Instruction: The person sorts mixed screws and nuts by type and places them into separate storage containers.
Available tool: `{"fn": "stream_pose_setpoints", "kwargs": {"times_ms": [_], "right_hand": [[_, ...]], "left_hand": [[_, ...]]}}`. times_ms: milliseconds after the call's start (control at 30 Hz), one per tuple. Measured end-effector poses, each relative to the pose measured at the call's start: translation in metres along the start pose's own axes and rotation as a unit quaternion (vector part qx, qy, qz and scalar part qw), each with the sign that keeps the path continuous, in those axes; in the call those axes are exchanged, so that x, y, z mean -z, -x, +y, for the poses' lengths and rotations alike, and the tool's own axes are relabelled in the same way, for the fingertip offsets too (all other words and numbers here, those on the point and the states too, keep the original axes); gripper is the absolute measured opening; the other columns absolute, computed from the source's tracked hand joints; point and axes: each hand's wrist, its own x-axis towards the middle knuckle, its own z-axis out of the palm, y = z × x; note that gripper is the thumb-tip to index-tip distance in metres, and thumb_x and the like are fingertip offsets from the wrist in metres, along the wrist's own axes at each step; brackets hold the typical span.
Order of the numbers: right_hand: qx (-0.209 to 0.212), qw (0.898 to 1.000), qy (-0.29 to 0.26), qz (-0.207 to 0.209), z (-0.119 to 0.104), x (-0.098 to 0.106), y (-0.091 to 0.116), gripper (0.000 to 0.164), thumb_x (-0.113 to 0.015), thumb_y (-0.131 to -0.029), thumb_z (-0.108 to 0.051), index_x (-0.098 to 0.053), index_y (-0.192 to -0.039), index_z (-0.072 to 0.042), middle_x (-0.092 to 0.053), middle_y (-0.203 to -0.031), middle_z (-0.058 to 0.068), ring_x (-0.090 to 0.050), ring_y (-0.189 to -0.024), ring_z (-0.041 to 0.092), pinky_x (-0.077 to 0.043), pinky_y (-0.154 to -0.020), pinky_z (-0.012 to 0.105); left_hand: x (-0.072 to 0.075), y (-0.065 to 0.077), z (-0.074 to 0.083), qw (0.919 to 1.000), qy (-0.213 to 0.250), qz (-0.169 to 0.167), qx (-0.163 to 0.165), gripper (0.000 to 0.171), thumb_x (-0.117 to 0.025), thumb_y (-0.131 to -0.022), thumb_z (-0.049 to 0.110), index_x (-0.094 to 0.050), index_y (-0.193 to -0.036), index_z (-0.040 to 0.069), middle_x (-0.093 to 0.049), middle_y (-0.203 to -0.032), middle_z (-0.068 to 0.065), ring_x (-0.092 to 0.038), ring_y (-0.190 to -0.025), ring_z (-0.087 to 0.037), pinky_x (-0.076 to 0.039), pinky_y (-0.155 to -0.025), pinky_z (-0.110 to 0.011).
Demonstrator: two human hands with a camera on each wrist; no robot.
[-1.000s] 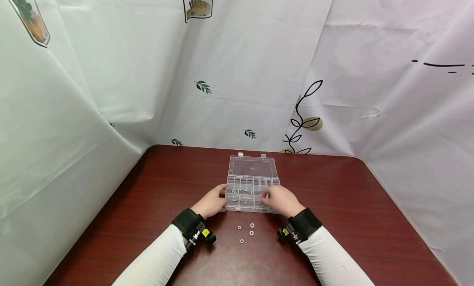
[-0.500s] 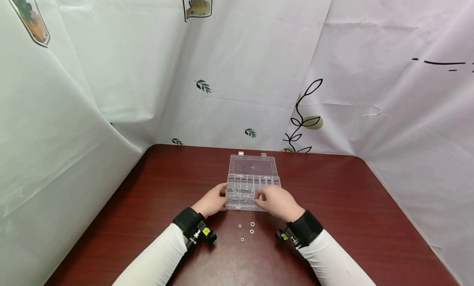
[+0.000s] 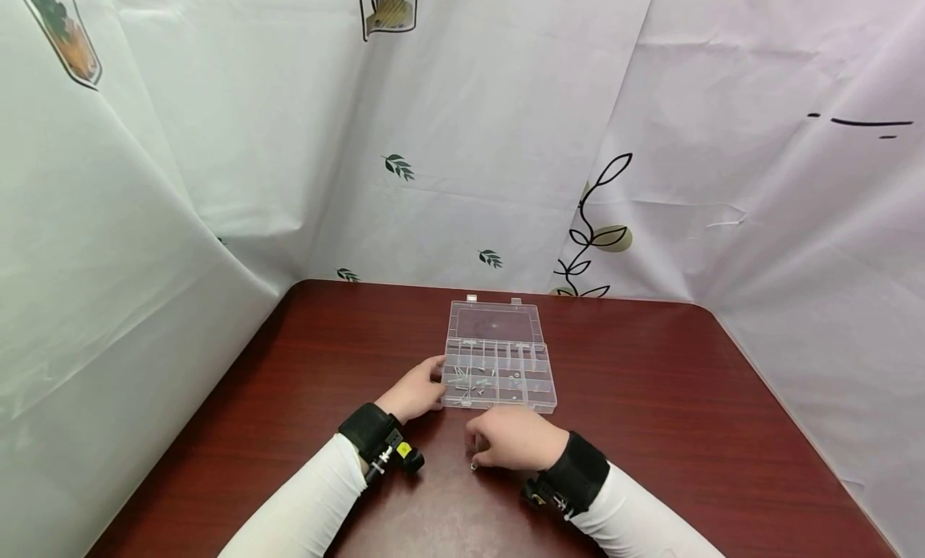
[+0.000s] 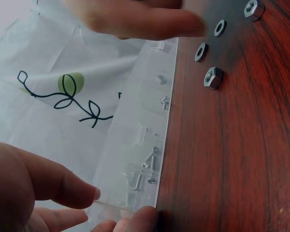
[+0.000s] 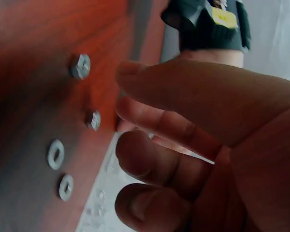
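My left hand point(image 3: 417, 393) grips the left end of a clear plastic compartment box point(image 3: 538, 387), thumb and fingers on either side of its edge in the left wrist view. Several small screws point(image 4: 150, 166) lie in the compartments nearest that hand. In front of the box my right hand point(image 3: 516, 439) hangs low over the table, thumb and fingers apart with nothing between them. Beside its fingertips lie a hex nut point(image 5: 80, 66), a smaller nut point(image 5: 93, 120), and two flat washers, one washer point(image 5: 55, 154) close to the other washer point(image 5: 65, 187).
The box's hinged lid point(image 3: 499, 325) lies folded back toward the far side, its latches at the table's far edge. Dark red wood tabletop point(image 3: 636, 381) surrounds the box. White printed cloth point(image 3: 448, 181) hangs behind and along both sides.
My right hand has moved from over the box's right compartments, leftward and then back toward me, above the loose nuts and washers. The left hand stays at the box.
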Motion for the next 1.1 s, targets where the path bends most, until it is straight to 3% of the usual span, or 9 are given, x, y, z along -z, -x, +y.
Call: {"fn": "stream_pose_setpoints", "kwargs": {"times_ms": [233, 600, 900, 1100], "right_hand": [[0.016, 0.999, 0.033, -0.009, -0.002, -0.014, -0.003, 0.018, -0.078, -0.076, -0.026, -0.061, -0.072, -0.030, -0.050, -0.066, -0.022, -0.047, -0.062, -0.004, -0.039, -0.055, 0.016], [0.014, 0.998, 0.055, 0.002, -0.008, -0.014, -0.002, 0.023, -0.078, -0.074, -0.023, -0.056, -0.067, -0.028, -0.045, -0.061, -0.019, -0.044, -0.057, -0.002, -0.036, -0.052, 0.016], [0.004, 0.999, 0.025, -0.019, -0.002, -0.017, -0.005, 0.027, -0.079, -0.075, -0.028, -0.054, -0.065, -0.028, -0.045, -0.060, -0.020, -0.043, -0.056, -0.002, -0.036, -0.054, 0.015], [-0.005, 1.000, -0.012, -0.006, 0.005, -0.011, -0.006, 0.025, -0.078, -0.079, -0.028, -0.054, -0.068, -0.027, -0.046, -0.062, -0.019, -0.045, -0.057, -0.001, -0.038, -0.054, 0.018]], "left_hand": [[0.001, 0.001, 0.000, 1.0000, -0.009, 0.000, 0.001, 0.067, -0.050, -0.087, -0.004, -0.032, -0.151, -0.003, -0.052, -0.132, -0.024, -0.063, -0.093, -0.024, -0.056, -0.069, -0.035], [0.001, 0.000, 0.000, 1.0000, -0.007, -0.004, 0.004, 0.068, -0.050, -0.088, -0.003, -0.031, -0.152, -0.001, -0.051, -0.134, -0.024, -0.063, -0.094, -0.023, -0.056, -0.070, -0.034], [-0.001, 0.002, -0.002, 0.9999, 0.007, -0.001, -0.008, 0.067, -0.048, -0.086, -0.006, -0.031, -0.151, -0.005, -0.052, -0.131, -0.027, -0.064, -0.095, -0.027, -0.058, -0.071, -0.037], [-0.001, 0.001, 0.000, 0.9999, 0.007, 0.001, -0.007, 0.067, -0.049, -0.085, -0.007, -0.031, -0.150, -0.005, -0.053, -0.130, -0.026, -0.064, -0.095, -0.027, -0.058, -0.072, -0.037]]}}
